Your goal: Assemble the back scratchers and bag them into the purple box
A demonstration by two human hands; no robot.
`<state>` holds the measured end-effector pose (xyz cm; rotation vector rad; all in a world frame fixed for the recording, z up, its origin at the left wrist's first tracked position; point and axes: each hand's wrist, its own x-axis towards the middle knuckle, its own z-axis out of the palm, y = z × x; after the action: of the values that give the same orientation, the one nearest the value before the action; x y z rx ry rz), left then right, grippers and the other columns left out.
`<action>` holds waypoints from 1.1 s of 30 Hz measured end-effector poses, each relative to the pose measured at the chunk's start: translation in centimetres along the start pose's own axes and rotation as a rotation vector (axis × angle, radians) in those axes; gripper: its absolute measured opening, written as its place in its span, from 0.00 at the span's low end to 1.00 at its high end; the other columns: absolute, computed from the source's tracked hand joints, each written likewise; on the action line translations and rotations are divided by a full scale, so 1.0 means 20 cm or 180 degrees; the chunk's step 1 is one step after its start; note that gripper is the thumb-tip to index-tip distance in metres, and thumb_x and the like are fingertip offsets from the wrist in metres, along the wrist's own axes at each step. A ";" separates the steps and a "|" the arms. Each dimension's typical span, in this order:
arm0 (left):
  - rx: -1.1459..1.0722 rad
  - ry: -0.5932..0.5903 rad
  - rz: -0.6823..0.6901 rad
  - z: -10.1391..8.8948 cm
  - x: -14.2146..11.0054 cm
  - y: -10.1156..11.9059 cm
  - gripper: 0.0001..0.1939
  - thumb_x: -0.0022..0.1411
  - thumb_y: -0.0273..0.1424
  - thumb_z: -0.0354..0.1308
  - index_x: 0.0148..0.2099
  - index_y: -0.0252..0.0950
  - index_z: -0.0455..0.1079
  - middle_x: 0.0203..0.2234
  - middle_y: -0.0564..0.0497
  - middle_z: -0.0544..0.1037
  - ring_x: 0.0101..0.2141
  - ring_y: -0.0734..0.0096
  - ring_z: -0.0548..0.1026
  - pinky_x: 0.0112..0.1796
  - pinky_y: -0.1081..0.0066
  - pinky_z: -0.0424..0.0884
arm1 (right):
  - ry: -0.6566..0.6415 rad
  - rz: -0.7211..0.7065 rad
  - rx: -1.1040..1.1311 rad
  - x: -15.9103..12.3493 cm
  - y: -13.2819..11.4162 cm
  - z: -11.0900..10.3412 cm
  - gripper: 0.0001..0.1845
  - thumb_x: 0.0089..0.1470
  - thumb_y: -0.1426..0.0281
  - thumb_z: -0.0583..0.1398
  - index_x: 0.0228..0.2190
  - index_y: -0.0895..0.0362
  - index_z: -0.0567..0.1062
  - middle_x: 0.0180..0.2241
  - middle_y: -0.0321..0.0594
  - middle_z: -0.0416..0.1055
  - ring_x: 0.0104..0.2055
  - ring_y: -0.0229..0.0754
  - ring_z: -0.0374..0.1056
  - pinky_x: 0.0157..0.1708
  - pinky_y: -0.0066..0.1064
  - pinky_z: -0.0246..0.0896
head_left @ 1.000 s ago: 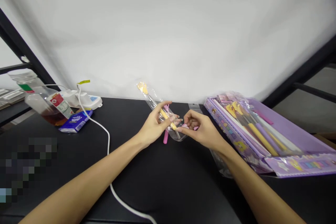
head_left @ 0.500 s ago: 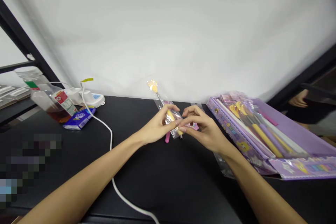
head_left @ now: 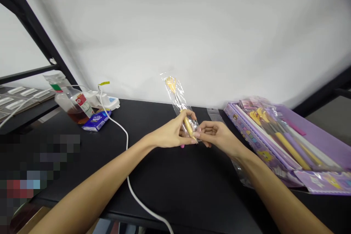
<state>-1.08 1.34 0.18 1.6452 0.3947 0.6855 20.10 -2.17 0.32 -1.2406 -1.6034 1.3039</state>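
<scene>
A yellow back scratcher [head_left: 188, 126] with a hand-shaped head and a thin metal shaft slants inside a clear plastic sleeve [head_left: 179, 93], its head up and away from me. My left hand [head_left: 174, 129] is closed around the handle through the plastic. At the handle's lower end, my right hand [head_left: 216, 135] pinches the sleeve between thumb and fingers. The tip of a pink thing [head_left: 182, 146] shows beneath my left hand; the rest of it is hidden. Another clear plastic sleeve [head_left: 215, 114] lies on the black table behind my right hand and reappears under the forearm.
On the right stands an open purple display box [head_left: 323, 131] holding several packaged sticks with yellow and purple handles. A white cable [head_left: 137, 199] crosses the table from a power strip [head_left: 112, 101]. Left of it are a blue packet [head_left: 96, 120] and a bottle of brown liquid [head_left: 72, 102].
The view has shifted left. The back scratcher's head has turned so its fingers show. My left hand covers more of the handle, and my right hand has moved to the sleeve's lower end.
</scene>
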 end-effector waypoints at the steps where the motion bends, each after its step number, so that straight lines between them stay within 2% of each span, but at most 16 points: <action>1: -0.0020 0.0006 -0.0018 0.00 0.00 0.01 0.32 0.56 0.28 0.68 0.58 0.42 0.57 0.37 0.49 0.74 0.28 0.70 0.77 0.31 0.65 0.76 | -0.0042 -0.0033 -0.0035 0.00 0.00 0.00 0.21 0.46 0.55 0.72 0.29 0.57 0.73 0.22 0.32 0.68 0.21 0.33 0.60 0.24 0.29 0.57; 3: -0.0052 0.0062 -0.0020 -0.02 0.00 0.02 0.40 0.54 0.28 0.70 0.63 0.44 0.54 0.38 0.48 0.76 0.28 0.68 0.78 0.34 0.62 0.77 | -0.0086 -0.0093 -0.0057 -0.01 0.00 0.00 0.20 0.48 0.54 0.70 0.29 0.57 0.73 0.23 0.33 0.68 0.22 0.33 0.60 0.25 0.29 0.57; 5: 0.0011 0.0294 0.0008 -0.03 0.00 0.02 0.43 0.54 0.31 0.71 0.67 0.45 0.53 0.39 0.48 0.76 0.32 0.66 0.79 0.38 0.60 0.77 | -0.0108 -0.0116 -0.0048 -0.01 0.00 0.01 0.20 0.50 0.54 0.70 0.29 0.56 0.71 0.24 0.33 0.68 0.22 0.33 0.61 0.25 0.29 0.58; 8: 0.0107 0.0988 0.0033 -0.06 0.02 -0.01 0.37 0.59 0.35 0.68 0.66 0.46 0.55 0.43 0.47 0.74 0.36 0.67 0.79 0.42 0.61 0.76 | -0.0050 -0.0124 -0.0005 0.00 0.00 0.03 0.22 0.49 0.53 0.69 0.28 0.55 0.68 0.22 0.32 0.67 0.22 0.34 0.62 0.25 0.30 0.58; 12: 0.0126 0.1841 0.0198 -0.09 0.05 -0.06 0.28 0.63 0.35 0.64 0.62 0.44 0.61 0.44 0.48 0.75 0.33 0.71 0.79 0.44 0.63 0.76 | -0.0093 -0.0052 -0.0062 0.00 0.00 0.05 0.25 0.49 0.50 0.69 0.27 0.54 0.65 0.21 0.30 0.65 0.22 0.35 0.62 0.26 0.30 0.59; 15: 0.0053 0.2085 0.0296 -0.09 0.07 -0.09 0.24 0.61 0.37 0.66 0.57 0.42 0.65 0.44 0.47 0.76 0.34 0.69 0.80 0.42 0.64 0.77 | -0.0410 -0.0081 -0.0220 -0.01 0.00 0.06 0.22 0.52 0.51 0.67 0.28 0.55 0.68 0.23 0.32 0.66 0.24 0.35 0.63 0.27 0.31 0.61; 17: -0.0079 0.2171 0.0291 -0.08 0.07 -0.09 0.22 0.60 0.37 0.67 0.54 0.40 0.66 0.38 0.49 0.77 0.34 0.68 0.80 0.39 0.66 0.77 | -0.0700 -0.0068 -0.0335 -0.02 -0.01 0.06 0.21 0.54 0.52 0.66 0.29 0.56 0.70 0.24 0.33 0.67 0.25 0.35 0.64 0.28 0.30 0.61; 19: -0.0190 0.2180 0.0206 -0.07 0.07 -0.09 0.23 0.58 0.37 0.68 0.52 0.39 0.66 0.33 0.53 0.76 0.33 0.68 0.80 0.37 0.69 0.77 | -0.1020 0.0028 -0.0442 -0.03 -0.03 0.06 0.20 0.53 0.53 0.67 0.29 0.56 0.72 0.24 0.33 0.68 0.25 0.36 0.65 0.27 0.30 0.62; 21: -0.0268 0.2107 0.0084 -0.06 0.07 -0.09 0.24 0.57 0.35 0.69 0.53 0.38 0.66 0.33 0.53 0.75 0.31 0.69 0.81 0.36 0.70 0.77 | -0.1136 0.0090 -0.0562 -0.04 -0.05 0.03 0.20 0.52 0.52 0.67 0.28 0.56 0.73 0.24 0.35 0.70 0.25 0.36 0.66 0.26 0.30 0.61; 23: -0.0278 0.1974 -0.0008 -0.06 0.06 -0.08 0.26 0.56 0.33 0.70 0.55 0.38 0.66 0.40 0.50 0.75 0.31 0.70 0.81 0.36 0.69 0.77 | -0.0784 0.0020 -0.0706 -0.05 -0.06 -0.02 0.21 0.54 0.51 0.65 0.27 0.56 0.72 0.25 0.36 0.72 0.24 0.36 0.65 0.26 0.30 0.61; 26: -0.0114 0.1759 -0.0069 -0.06 0.05 -0.07 0.28 0.54 0.31 0.70 0.56 0.39 0.66 0.55 0.43 0.70 0.31 0.72 0.82 0.35 0.70 0.78 | 0.0531 -0.0173 -0.1207 -0.03 -0.04 -0.13 0.23 0.60 0.50 0.59 0.26 0.55 0.72 0.24 0.38 0.73 0.24 0.38 0.65 0.26 0.31 0.58; 28: 0.0004 0.1588 -0.0110 -0.05 0.04 -0.07 0.30 0.54 0.30 0.71 0.57 0.40 0.66 0.61 0.40 0.64 0.30 0.73 0.82 0.32 0.72 0.78 | 0.1194 -0.0186 -0.1820 -0.02 0.00 -0.19 0.20 0.60 0.53 0.58 0.26 0.55 0.74 0.24 0.39 0.74 0.26 0.41 0.67 0.28 0.33 0.58; 30: 0.0109 0.1399 -0.0167 -0.04 0.03 -0.06 0.33 0.54 0.31 0.71 0.59 0.43 0.63 0.65 0.39 0.59 0.29 0.74 0.81 0.29 0.73 0.77 | 0.1303 -0.0085 -0.2379 -0.02 0.04 -0.23 0.14 0.56 0.56 0.62 0.28 0.54 0.77 0.28 0.40 0.77 0.29 0.45 0.71 0.31 0.34 0.59; 33: 0.0253 0.1125 -0.0223 -0.02 0.02 -0.05 0.41 0.53 0.32 0.72 0.65 0.48 0.57 0.67 0.36 0.54 0.29 0.74 0.81 0.29 0.72 0.79 | 0.1023 0.0097 -0.2835 -0.02 0.08 -0.23 0.12 0.52 0.59 0.65 0.35 0.53 0.79 0.35 0.42 0.79 0.38 0.50 0.74 0.36 0.36 0.60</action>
<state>-0.92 2.06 -0.64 1.5764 0.7382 0.9202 24.88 -1.20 -0.23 -1.8676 -1.9758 0.3187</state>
